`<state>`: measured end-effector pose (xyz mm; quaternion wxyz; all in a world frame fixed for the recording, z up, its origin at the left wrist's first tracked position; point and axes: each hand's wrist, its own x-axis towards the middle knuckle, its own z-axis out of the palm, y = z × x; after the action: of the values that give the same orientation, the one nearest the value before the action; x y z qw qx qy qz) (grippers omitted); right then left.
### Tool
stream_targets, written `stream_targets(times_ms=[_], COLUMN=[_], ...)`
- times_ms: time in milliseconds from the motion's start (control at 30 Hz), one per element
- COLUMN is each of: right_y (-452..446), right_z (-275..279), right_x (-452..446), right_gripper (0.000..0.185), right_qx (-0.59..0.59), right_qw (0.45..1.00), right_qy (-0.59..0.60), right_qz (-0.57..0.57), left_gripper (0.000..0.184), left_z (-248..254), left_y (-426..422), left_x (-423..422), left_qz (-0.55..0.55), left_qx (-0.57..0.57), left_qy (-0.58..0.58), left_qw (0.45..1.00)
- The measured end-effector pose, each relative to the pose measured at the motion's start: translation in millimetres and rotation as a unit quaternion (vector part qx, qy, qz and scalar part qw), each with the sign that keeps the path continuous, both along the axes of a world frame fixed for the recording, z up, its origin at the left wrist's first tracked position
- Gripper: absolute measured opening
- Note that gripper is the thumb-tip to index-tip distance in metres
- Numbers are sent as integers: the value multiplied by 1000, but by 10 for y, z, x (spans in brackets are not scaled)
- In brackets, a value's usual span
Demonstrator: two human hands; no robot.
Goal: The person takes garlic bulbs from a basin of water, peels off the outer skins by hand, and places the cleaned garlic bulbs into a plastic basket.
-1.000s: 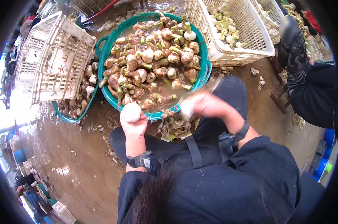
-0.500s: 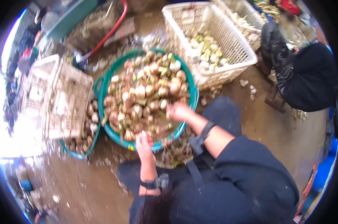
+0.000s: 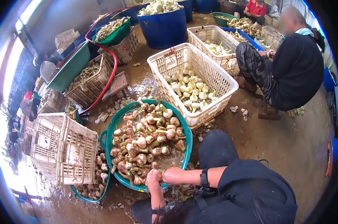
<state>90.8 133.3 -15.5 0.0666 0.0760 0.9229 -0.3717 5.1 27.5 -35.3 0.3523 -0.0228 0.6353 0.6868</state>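
Observation:
A green tub (image 3: 106,143) holds muddy water and many brown, unpeeled garlic bulbs (image 3: 140,142). Over its near rim my left hand (image 3: 153,181) and my right hand (image 3: 173,174) meet, both with fingers closed around a small brownish garlic bulb (image 3: 160,174), which they largely cover. Beyond the tub, to the right, a white crate (image 3: 228,87) contains peeled white bulbs with short green stems (image 3: 191,89).
At the left, a white crate (image 3: 77,156) leans over a second tub of bulbs (image 3: 96,190). A person in black (image 3: 296,71) sits at the right. A red hose (image 3: 111,74) curves across the back left, near blue barrels (image 3: 163,30).
The view has tilted up, showing more of the room. The peeled bulb seen earlier in my left hand is gone from it; both hands have come together on a brownish bulb at the tub's near rim.

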Motion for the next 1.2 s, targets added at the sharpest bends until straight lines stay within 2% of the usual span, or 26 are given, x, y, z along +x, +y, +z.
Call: stream_targets(times_ms=[167, 200, 233, 267, 367, 400, 433, 467, 500, 533, 567, 600, 633, 667, 700, 767, 800, 833, 900, 933, 967, 1033, 1100, 1133, 1167, 1200], right_y=[19, 50, 48, 29, 75, 66, 58, 31, -11, 34, 107, 134, 201, 220, 230, 176, 125, 116, 220, 202, 300, 508, 751, 767, 768, 697], right_z=[-275, -294, -313, -330, -145, -222, -285, -349, -403, -375, -368, -349, -327, -223, -83, -28, 118, 275, 467, 418, 478, 476, 565, 550, 534, 476], right_x=[-4, 21, 22, 5, 43, 29, 13, 7, 22, -2, -31, -30, -56, -63, -76, -101, -78, -33, 182, 338, 418, 539, 605, 577, 542, 497], right_gripper=[29, 28, 26, 25, 27, 26, 26, 26, 26, 27, 28, 25, 23, 20, 19, 23, 23, 24, 22, 19, 12, 18, 25, 32, 39, 53], right_qx=[-25, -257, -471, -515, -663, -582, -582, -388, -165, -204, -243, -339, -425, -534, -631, -697, -674, -647, -341, -450, -443, -654, -679, -540, -363, -107], right_qw=[999, 952, 835, 776, 672, 755, 755, 887, 951, 949, 940, 895, 838, 771, 691, 655, 688, 720, 936, 880, 876, 697, 678, 828, 923, 982], right_qy=[-1, -94, -180, -217, -171, -143, -145, 5, 153, 76, -8, -66, -124, -131, -138, -35, -4, 32, 9, 35, 114, 150, 180, 34, -113, -135], right_qz=[-42, -138, -223, -292, -283, -268, -265, -249, -211, -227, -240, -282, -320, -323, -325, -290, -270, -249, -89, -148, -153, -255, -215, -145, -57, 71], left_gripper=[30, 34, 38, 47, 49, 52, 50, 51, 52, 56, 56, 58, 53, 45, 41, 22, 23, 24, 31, 39, 39, 38, 35, 33, 31, 27], left_z=[-71, -79, -73, -57, 2, -28, 31, 86, 137, 188, 135, 380, 380, 504, 404, 282, 236, 184, 14, -6, -30, -75, -83, -57, -21, 247], left_y=[-13, -11, -29, -63, -131, -183, -196, -203, -209, -205, -262, -222, -237, -239, -215, -196, -201, -195, -254, -228, -270, -384, -418, -413, -397, -112], left_x=[29, 39, 34, 30, -68, -178, -238, -253, -237, -186, -87, -8, -40, -11, -40, -2, -31, -83, -214, -244, -294, -388, -445, -478, -516, -489], left_qz=[-12, 4, 20, -31, -114, -155, -162, -254, -338, -351, -314, -303, -345, -340, -304, -176, -71, 44, 165, 222, 233, 187, 163, 160, 159, 242], left_qx=[-16, 42, 99, 119, 174, 133, 63, -47, -155, -110, -72, -59, -93, -147, -119, -57, 27, 117, 253, 223, 221, 258, 304, 250, 195, 46], left_qy=[-47, -80, -109, -83, -36, -102, -154, -76, 1, 20, 237, 307, 422, 633, 650, 429, 220, 5, -215, -244, -244, -365, -387, -340, -290, -241], left_qw=[999, 996, 989, 989, 977, 974, 973, 963, 928, 930, 917, 900, 833, 680, 686, 884, 973, 992, 929, 917, 915, 875, 855, 892, 923, 939])
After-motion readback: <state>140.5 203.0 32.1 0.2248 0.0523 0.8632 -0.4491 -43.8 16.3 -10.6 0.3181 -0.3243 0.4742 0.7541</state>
